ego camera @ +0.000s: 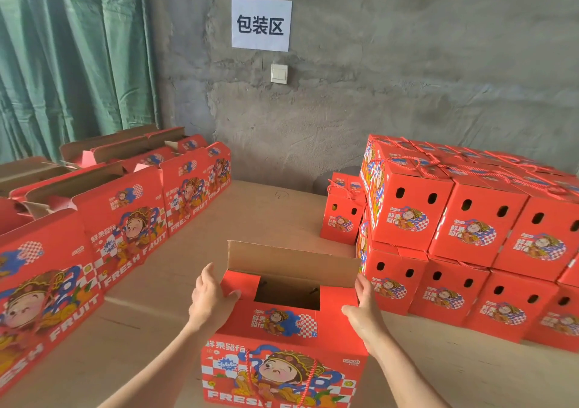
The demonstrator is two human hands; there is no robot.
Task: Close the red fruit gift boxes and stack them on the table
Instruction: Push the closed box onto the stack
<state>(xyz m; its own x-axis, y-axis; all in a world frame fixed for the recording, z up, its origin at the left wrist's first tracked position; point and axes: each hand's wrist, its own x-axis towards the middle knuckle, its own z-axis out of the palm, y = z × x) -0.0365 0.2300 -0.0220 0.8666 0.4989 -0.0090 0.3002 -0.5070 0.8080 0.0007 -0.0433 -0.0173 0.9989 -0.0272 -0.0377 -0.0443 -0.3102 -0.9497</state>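
Observation:
A red fruit gift box (283,354) with a cartoon figure stands in front of me on the cardboard-covered table (250,219). Its far flap stands upright, showing brown cardboard, and a dark gap remains in the top. My left hand (213,298) presses on the box's left top edge. My right hand (365,307) presses on its right top edge. The near flap lies folded over the top. A stack of closed red boxes (470,229) with rope handles rises at the right in two layers. A row of open red boxes (125,216) lines the left side.
A grey concrete wall with a white paper sign (261,24) and a light switch (279,73) stands behind the table. A green curtain (69,56) hangs at the back left. One small closed box (341,216) sits left of the stack.

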